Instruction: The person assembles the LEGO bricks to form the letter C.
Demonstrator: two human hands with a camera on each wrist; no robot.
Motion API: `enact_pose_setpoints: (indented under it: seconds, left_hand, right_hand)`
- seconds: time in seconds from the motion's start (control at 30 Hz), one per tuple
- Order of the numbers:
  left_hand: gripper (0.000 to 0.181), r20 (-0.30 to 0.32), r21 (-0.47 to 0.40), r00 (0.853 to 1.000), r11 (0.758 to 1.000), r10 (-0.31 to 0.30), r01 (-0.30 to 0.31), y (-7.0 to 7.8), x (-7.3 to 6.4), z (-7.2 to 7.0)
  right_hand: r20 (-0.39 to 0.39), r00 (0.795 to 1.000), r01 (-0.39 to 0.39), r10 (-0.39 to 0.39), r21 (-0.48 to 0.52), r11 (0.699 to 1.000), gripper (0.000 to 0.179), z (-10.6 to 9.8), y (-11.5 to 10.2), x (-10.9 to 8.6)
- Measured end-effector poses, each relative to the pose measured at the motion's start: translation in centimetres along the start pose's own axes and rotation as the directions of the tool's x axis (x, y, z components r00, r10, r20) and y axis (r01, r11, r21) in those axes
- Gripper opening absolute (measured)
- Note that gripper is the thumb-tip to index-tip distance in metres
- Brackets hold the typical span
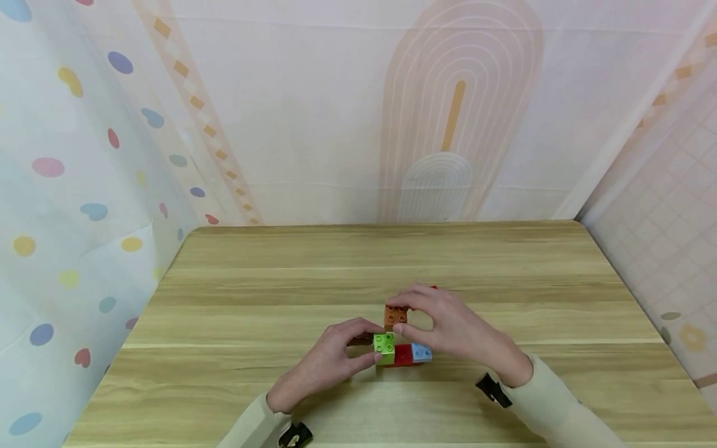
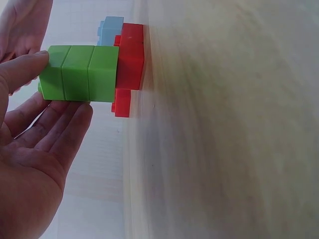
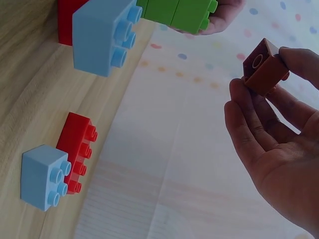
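My left hand (image 1: 340,353) pinches a stack of three green bricks (image 2: 79,73) between thumb and fingertips. The stack stands upright on one end of a red brick base (image 1: 403,355). At the base's other end sits a light blue brick (image 1: 422,353). My right hand (image 1: 450,322) pinches a small brown-orange brick (image 3: 265,70) by its sides. In the right wrist view this brick is in the air with its hollow underside showing. In the head view it appears just beyond the top of the green stack.
A loose red brick (image 3: 76,149) and a light blue brick (image 3: 42,177) stand close together on the wooden table (image 1: 269,267); in the head view my right hand mostly hides them. A patterned cloth (image 1: 313,124) hangs behind the table's far edge.
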State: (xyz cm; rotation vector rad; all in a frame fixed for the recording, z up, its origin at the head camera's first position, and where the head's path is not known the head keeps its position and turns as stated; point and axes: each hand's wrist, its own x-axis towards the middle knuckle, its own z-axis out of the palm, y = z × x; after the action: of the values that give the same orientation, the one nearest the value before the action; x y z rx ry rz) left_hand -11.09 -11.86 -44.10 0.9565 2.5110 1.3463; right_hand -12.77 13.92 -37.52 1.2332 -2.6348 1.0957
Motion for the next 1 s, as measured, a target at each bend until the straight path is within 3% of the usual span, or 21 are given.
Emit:
enact_pose_setpoints:
  seconds: [0.17,0.43,0.67,1.0]
  left_hand:
    - [0.033,0.002,-0.018,1.000,1.000,0.007,-0.007,-0.1,0.0,0.0]
    - [0.030,0.003,-0.043,1.000,0.999,0.012,-0.012,-0.1,0.0,0.0]
    - [0.031,-0.001,-0.038,1.000,0.999,-0.007,0.007,-0.1,0.1,0.0]
    - [0.031,-0.009,-0.035,1.000,0.999,-0.002,0.002,-0.1,0.0,0.0]
  right_hand:
    - [-0.005,0.999,0.035,-0.035,0.008,0.999,0.026,0.3,-0.1,-0.2]
    - [0.037,0.999,-0.005,0.003,0.050,0.999,0.032,0.7,-0.3,-0.6]
    - [0.026,0.999,0.041,-0.042,0.058,0.997,0.034,1.4,-0.1,-0.7]
    - [0.047,0.999,0.009,-0.011,0.044,0.999,0.033,1.7,-0.3,-0.8]
